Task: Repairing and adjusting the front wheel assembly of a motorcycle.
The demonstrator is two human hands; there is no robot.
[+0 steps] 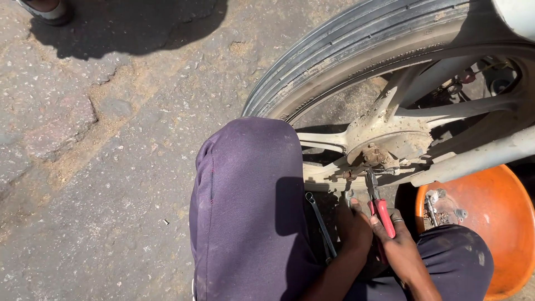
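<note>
I squat beside a motorcycle wheel [356,39] with a dusty white alloy hub and a rusty axle nut [374,155]. Red-handled pliers [381,209] are gripped in my right hand [402,245], and their jaws reach up to the axle fitting just below the nut. My left hand [354,227] sits close beside it and holds a small spanner [349,197] whose head points up at the same fitting. A long thin spanner [320,224] rests between my left knee and my left hand. Whether it touches the hand I cannot tell.
My left knee in purple trousers [245,212] fills the middle foreground. An orange bowl [501,223] with bolts and small metal parts stands at the right, under the swingarm [479,159]. Cracked pavement lies to the left; another person's shoe [47,10] and shadow are at top left.
</note>
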